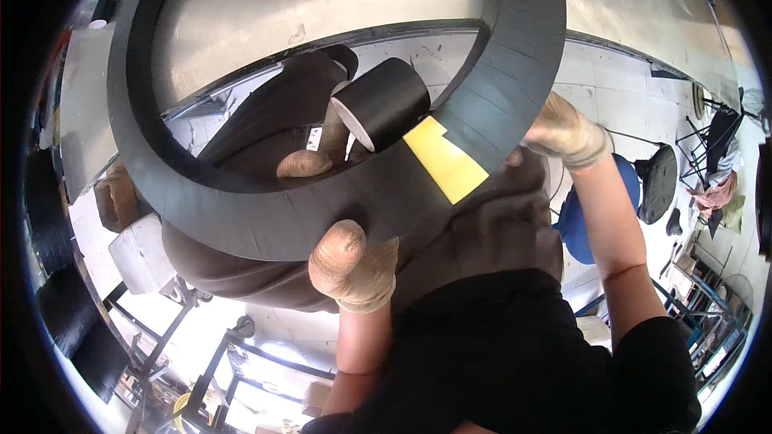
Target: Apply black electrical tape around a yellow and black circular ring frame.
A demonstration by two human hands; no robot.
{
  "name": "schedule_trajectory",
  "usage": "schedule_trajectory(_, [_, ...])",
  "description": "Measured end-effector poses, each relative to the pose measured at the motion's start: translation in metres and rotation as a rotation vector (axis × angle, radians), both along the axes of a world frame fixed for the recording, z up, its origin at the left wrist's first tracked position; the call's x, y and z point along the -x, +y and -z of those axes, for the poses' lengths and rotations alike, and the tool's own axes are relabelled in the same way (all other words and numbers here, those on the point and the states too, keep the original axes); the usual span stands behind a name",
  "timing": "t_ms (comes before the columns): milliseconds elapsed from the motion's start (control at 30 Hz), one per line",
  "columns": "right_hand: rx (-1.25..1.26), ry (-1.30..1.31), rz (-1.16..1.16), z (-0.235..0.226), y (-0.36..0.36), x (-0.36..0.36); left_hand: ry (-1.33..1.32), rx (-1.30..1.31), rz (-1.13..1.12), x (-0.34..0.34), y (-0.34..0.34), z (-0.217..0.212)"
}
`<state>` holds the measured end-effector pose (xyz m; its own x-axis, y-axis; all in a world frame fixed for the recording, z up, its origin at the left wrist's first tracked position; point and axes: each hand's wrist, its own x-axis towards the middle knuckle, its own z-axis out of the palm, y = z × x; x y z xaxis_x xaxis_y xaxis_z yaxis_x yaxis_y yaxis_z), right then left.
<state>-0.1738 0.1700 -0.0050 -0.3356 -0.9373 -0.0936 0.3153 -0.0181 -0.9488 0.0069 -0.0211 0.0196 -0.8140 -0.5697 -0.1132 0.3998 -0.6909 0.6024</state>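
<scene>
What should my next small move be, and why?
I'd probably bring your right hand to the black roll and draw it across the yellow patch: that patch shows between black stretches of the ring, the roll sits right beside it, and your left hand grips the ring's near side.

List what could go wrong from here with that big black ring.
The black roll tilts within the opening of the black ring and could slip down. The yellow patch interrupts the dark surface and might catch. If the left hand loosens at the lower rim, the ring could tip.
</scene>
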Motion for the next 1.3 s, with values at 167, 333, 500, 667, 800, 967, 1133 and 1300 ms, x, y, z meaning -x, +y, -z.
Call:
schedule_trajectory(167, [-0.168,-0.110,0.242,-0.105,-0.005,-0.028,-0.047,0.026,-0.046,-0.005,0.005,0.000])
schedule_trajectory(333, [-0.393,-0.182,0.040,-0.137,-0.074,-0.026,-0.013,0.072,-0.052,-0.003,0.008,0.001])
schedule_trajectory(500, [-0.308,-0.082,0.071,-0.148,-0.094,-0.024,0.137,0.035,0.000,0.002,0.003,0.003])
schedule_trajectory(667, [-0.916,-0.384,0.071,-0.172,-0.034,-0.083,0.215,-0.008,0.008,0.006,0.000,0.008])
schedule_trajectory(800, [-0.733,-0.276,0.066,-0.076,-0.030,-0.079,0.169,0.058,0.027,0.008,-0.003,0.012])
schedule_trajectory(967, [-0.092,0.419,0.234,0.034,-0.054,-0.017,0.067,0.103,-0.043,0.005,0.003,0.010])
schedule_trajectory(1133, [0.195,0.315,0.348,0.077,-0.052,-0.007,-0.084,-0.067,-0.007,-0.005,0.025,-0.002])
schedule_trajectory(1300, [0.112,-0.053,0.418,0.024,-0.012,-0.026,-0.230,0.041,0.034,0.001,0.034,-0.006])
